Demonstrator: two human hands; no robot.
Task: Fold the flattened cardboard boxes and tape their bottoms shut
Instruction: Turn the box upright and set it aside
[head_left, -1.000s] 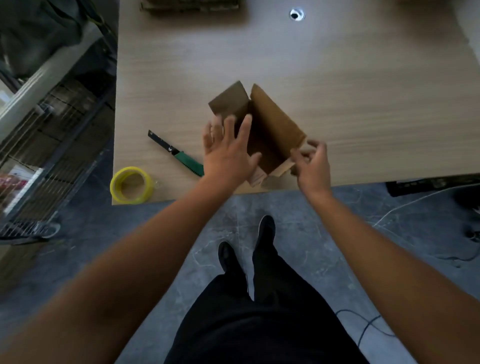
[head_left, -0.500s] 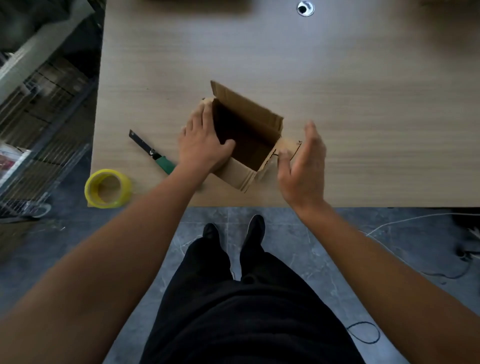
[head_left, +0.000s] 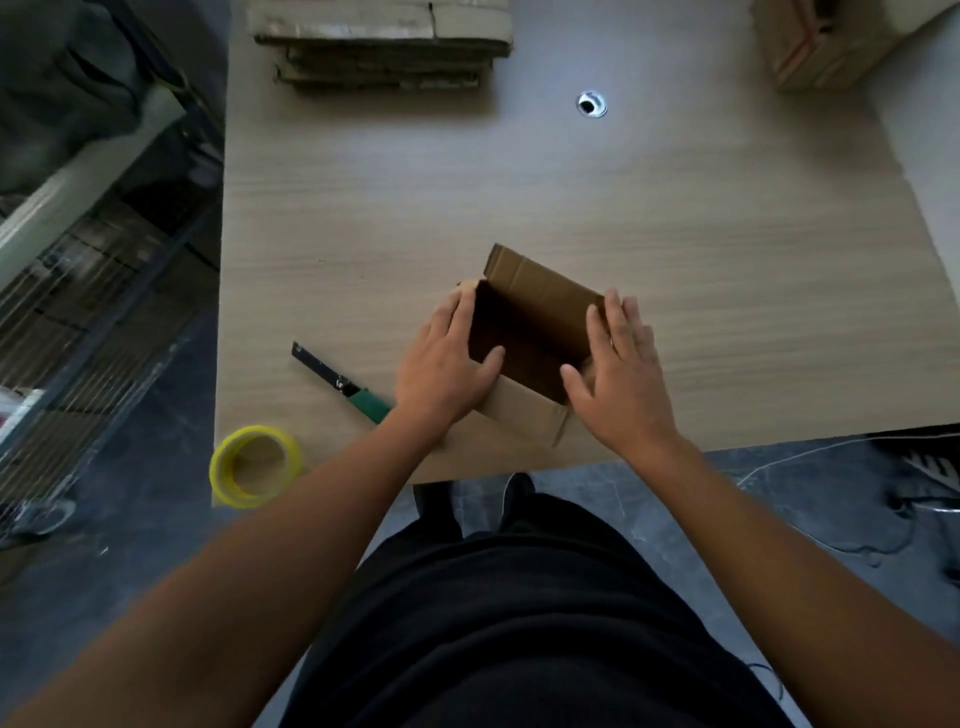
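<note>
Opened cardboard box (head_left: 540, 322) at the lower centre of the frame, standing on the wooden table (head_left: 675, 234) near its front edge, open side up, one flap raised at the far side. Left hand (head_left: 447, 364) and right hand (head_left: 618, 379) press flat against opposite sides of the box, fingers straight, thumbs at the rim — neither hand is clenched. Left of the box lie a green-handled utility knife (head_left: 343, 384) and, at the table's lower-left corner, a yellow tape roll (head_left: 254, 465). Top of frame: a stack of flattened cardboard (head_left: 384, 47).
</note>
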